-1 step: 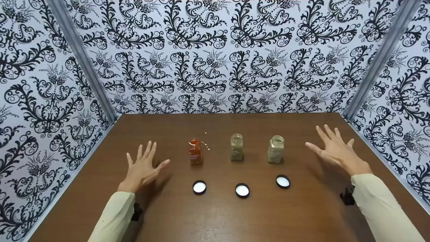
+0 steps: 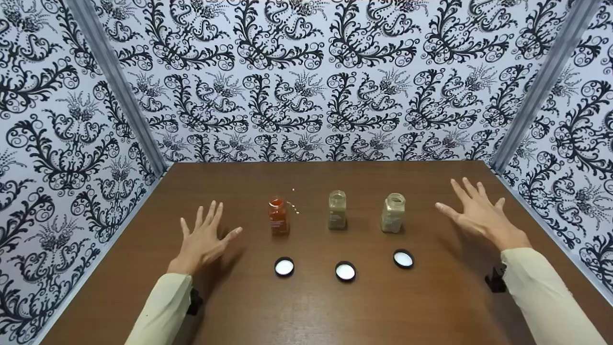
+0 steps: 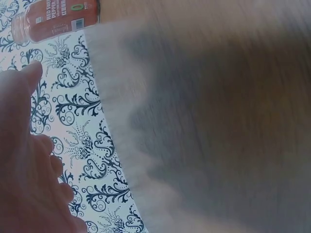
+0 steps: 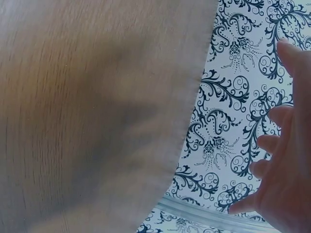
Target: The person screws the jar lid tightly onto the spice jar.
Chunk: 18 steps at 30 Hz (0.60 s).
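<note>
My left hand (image 2: 203, 242) is held over the left side of the table, fingers spread, touching no object. Nearest to it stands an uncapped glass jar of red seasoning (image 2: 278, 218); in the left wrist view the red jar (image 3: 60, 19) has a label reading "RED SWEET PEPPER". A jar with greenish-brown contents (image 2: 337, 213) stands in the middle, also uncapped. To its right is an open jar with paler contents (image 2: 393, 214). My right hand (image 2: 483, 215) is spread over the table's right side, holding nothing. Three black lids, a left lid (image 2: 284, 267), middle lid (image 2: 345, 271) and right lid (image 2: 403, 259), lie white side up before the jars.
Small pale bits (image 2: 293, 207) are scattered beside the red jar. The brown wooden table (image 2: 306, 311) meets patterned walls (image 2: 306, 96) at its back and sides. Dark wrist mounts, including one at the right sleeve (image 2: 546, 292), hang under both forearms.
</note>
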Motion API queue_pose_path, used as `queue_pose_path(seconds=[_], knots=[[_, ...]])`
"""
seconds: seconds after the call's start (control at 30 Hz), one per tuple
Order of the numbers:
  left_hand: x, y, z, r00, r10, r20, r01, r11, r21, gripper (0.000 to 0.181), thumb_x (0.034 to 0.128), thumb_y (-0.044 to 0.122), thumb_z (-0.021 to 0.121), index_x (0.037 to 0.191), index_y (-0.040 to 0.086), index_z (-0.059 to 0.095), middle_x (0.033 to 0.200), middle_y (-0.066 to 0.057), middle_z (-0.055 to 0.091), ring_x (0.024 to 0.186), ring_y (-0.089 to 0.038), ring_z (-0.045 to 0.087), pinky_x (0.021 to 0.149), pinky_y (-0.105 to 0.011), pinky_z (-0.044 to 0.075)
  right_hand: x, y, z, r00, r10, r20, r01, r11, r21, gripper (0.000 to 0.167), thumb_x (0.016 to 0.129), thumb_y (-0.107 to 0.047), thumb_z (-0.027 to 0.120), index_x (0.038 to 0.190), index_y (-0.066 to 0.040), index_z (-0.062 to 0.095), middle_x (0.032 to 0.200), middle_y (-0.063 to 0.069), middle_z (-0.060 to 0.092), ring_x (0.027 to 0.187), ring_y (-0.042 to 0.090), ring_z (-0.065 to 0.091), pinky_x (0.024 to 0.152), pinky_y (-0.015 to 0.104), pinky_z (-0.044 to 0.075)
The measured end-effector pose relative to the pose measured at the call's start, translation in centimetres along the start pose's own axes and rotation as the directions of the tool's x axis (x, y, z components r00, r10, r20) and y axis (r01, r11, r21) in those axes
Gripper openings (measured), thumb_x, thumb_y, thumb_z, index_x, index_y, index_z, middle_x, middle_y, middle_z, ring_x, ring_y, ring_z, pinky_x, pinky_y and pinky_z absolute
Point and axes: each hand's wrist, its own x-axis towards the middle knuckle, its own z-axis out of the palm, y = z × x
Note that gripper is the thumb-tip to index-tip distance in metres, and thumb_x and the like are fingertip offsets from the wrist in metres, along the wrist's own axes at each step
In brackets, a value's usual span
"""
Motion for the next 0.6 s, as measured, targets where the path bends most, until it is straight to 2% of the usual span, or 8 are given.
queue_pose_path(seconds=[0.3, 0.5, 0.6], knots=[[0.2, 0.2, 0.0, 0.999, 0.033, -0.001, -0.033, 0.999, -0.032, 0.09, 0.0976, 0.064, 0.045, 0.161, 0.01, 0.011, 0.169, -0.016, 0.007, 0.155, -0.044, 0.001, 0.112, -0.076, -0.017, -0.6, -0.5, -0.6, 0.999, -0.027, -0.041, 0.027, 1.0, 0.008, 0.093, 0.098, -0.069, 0.039, 0.161, -0.01, 0.005, 0.166, 0.026, 0.0, 0.149, 0.056, -0.003, 0.106, 0.082, -0.01], [0.4, 0.5, 0.6, 0.996, 0.078, -0.04, -0.081, 0.992, -0.094, 0.084, 0.0977, 0.061, 0.049, 0.16, 0.012, 0.021, 0.167, -0.015, 0.017, 0.155, -0.043, 0.009, 0.112, -0.075, -0.017, -1.1, -1.2, -0.9, 0.996, -0.055, -0.076, 0.055, 0.998, 0.001, 0.091, 0.098, -0.066, 0.042, 0.161, -0.01, 0.009, 0.166, 0.026, 0.005, 0.151, 0.053, 0.001, 0.109, 0.08, -0.006], [0.5, 0.7, 0.8, 0.997, 0.076, -0.03, -0.079, 0.988, -0.132, 0.086, 0.097, 0.062, 0.05, 0.16, 0.012, 0.02, 0.168, -0.014, 0.016, 0.155, -0.041, 0.009, 0.113, -0.074, -0.017, -1.5, -1.6, -0.8, 0.992, -0.077, -0.099, 0.077, 0.997, -0.002, 0.088, 0.098, -0.064, 0.044, 0.161, -0.01, 0.013, 0.166, 0.025, 0.009, 0.151, 0.052, 0.005, 0.112, 0.078, -0.003]])
